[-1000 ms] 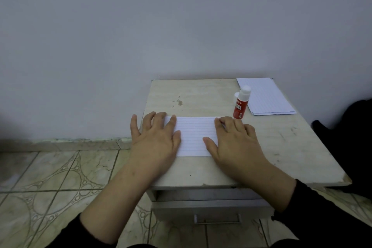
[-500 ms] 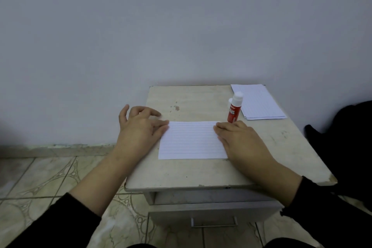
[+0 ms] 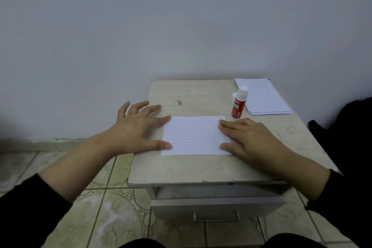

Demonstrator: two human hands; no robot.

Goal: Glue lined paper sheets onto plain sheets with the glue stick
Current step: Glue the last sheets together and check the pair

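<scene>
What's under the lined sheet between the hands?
Only the lined sheet shows, flat on the tabletop. No plain sheet edge shows around it; one underneath would be covered. The right hand hides its right edge, and the left hand touches its left edge.

I've got one lined sheet (image 3: 194, 136) lying flat mid-table, long side facing me. Red glue stick (image 3: 238, 104) with a white top stands upright just past its far right corner, next to the paper stack (image 3: 263, 96) far right.
</scene>
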